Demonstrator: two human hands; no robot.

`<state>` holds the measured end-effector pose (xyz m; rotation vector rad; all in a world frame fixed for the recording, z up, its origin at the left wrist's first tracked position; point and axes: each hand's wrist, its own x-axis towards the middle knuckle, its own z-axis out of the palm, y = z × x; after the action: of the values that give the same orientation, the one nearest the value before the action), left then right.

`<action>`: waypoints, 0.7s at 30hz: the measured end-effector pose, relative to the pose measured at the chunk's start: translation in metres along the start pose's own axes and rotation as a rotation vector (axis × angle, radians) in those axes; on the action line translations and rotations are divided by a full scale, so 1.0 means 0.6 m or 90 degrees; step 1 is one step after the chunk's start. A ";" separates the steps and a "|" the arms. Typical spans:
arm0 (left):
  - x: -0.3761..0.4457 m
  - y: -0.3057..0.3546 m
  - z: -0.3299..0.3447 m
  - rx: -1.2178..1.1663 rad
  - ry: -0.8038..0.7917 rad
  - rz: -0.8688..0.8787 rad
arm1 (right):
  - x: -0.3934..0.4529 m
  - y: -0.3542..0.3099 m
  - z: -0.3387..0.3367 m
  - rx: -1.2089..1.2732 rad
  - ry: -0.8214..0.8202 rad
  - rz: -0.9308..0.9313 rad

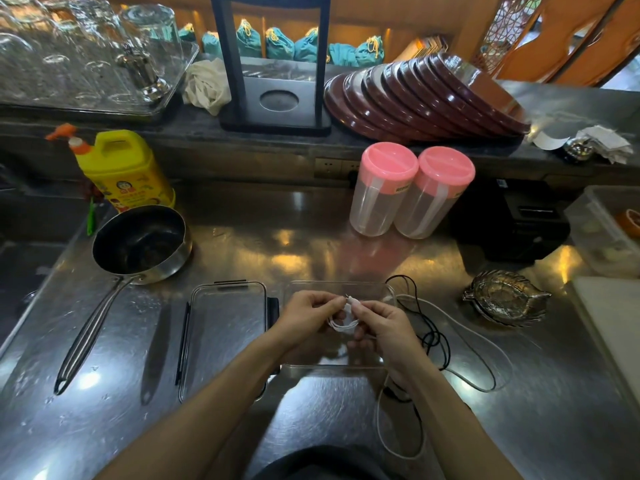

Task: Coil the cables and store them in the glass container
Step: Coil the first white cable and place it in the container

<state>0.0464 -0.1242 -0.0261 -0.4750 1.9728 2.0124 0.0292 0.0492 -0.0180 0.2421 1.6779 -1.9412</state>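
While I hold it over the glass container, white cable [341, 322]: thin, wound into a small loose coil between my two hands, its plug end sticking up at my fingertips.
Left hand [306, 315]: fingers curled shut, pinching the left side of the white coil.
Right hand [384, 322]: fingers closed on the coil's right side and the plug end.
Glass container [389, 292]: clear, rectangular, open, on the steel counter right under my hands; I see no cable lying in it.
Lid [227, 336]: clear, with dark clips, flat just left of the container.
Black cable [434, 336]: loose and uncoiled on the counter, right of the container.
Second white cable [486, 342]: thicker, sprawled in a wide loop around the black one, trailing down beside my right forearm.
Writing: yellow detergent bottle [123, 171] carries a printed label with a cartoon face, the text too small to read; each of the two pink-lidded jars [410, 194] has a small sticker, unreadable.
Saucepan [140, 242]: dark inside, long metal handle, far left.
Metal leaf-shaped dish [505, 297]: right of the cables.
Brown plates [426, 98]: stack leaning on the raised ledge behind.
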 end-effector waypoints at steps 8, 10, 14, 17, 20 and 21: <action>0.014 -0.017 0.004 -0.064 0.042 -0.060 | 0.016 0.019 -0.001 -0.008 0.028 0.058; 0.018 -0.024 0.006 -0.113 0.055 -0.107 | 0.030 0.026 -0.005 -0.048 0.042 0.079; 0.029 -0.040 0.010 -0.201 0.070 -0.211 | 0.078 0.051 -0.010 -0.093 0.053 0.131; 0.044 -0.060 0.017 -0.239 0.086 -0.254 | 0.115 0.077 -0.012 -0.108 0.052 0.141; 0.063 -0.083 0.018 -0.220 0.170 -0.271 | 0.143 0.098 -0.009 -0.108 0.060 0.160; 0.070 -0.091 0.017 -0.221 0.188 -0.275 | 0.152 0.104 -0.007 -0.101 0.066 0.167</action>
<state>0.0313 -0.1136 -0.0934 -1.2230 1.4793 2.0790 -0.0152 0.0225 -0.1159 0.4834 1.7580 -1.6193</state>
